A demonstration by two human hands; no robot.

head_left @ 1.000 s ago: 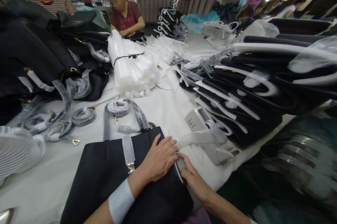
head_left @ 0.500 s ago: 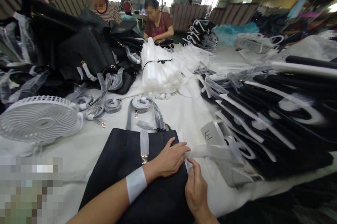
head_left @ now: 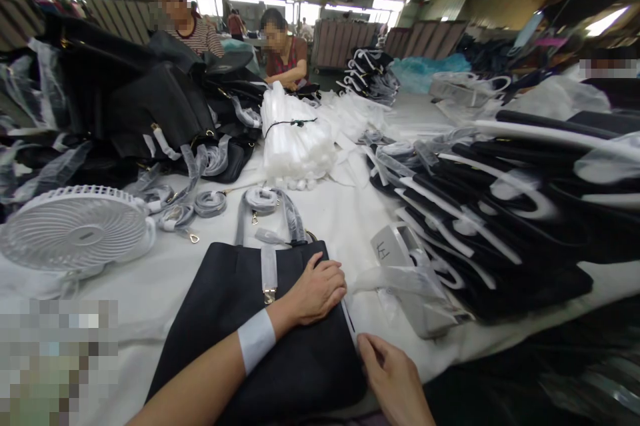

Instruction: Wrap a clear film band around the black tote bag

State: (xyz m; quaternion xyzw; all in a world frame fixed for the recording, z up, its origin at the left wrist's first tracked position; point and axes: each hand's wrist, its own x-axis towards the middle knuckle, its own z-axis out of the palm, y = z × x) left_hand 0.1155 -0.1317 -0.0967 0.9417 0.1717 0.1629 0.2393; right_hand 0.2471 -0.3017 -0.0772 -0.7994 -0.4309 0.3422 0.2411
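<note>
A black handbag (head_left: 220, 326) lies flat before me, its wrapped handles (head_left: 291, 213) pointing away and a wrapped strap with a gold clasp (head_left: 269, 295) on its front. My left hand (head_left: 316, 289), with a white band on the wrist, rests on the bag's upper right part, fingers bent and close together; nothing shows in it. At the bag's right edge, my right hand (head_left: 387, 369) pinches the end of a thin white strip (head_left: 349, 316) running along that edge.
A white fan (head_left: 83, 233) stands at left, near coiled straps (head_left: 210, 203). Black bags are piled at left (head_left: 160, 103) and right (head_left: 540, 246). Behind are tied white bundles (head_left: 295, 139); a grey box (head_left: 390, 246) lies right. Two people work across the table.
My right hand has moved down along the bag's right edge, and more of the white strip shows. My left hand has drawn back slightly, its fingers more bent. The view has shifted a little.
</note>
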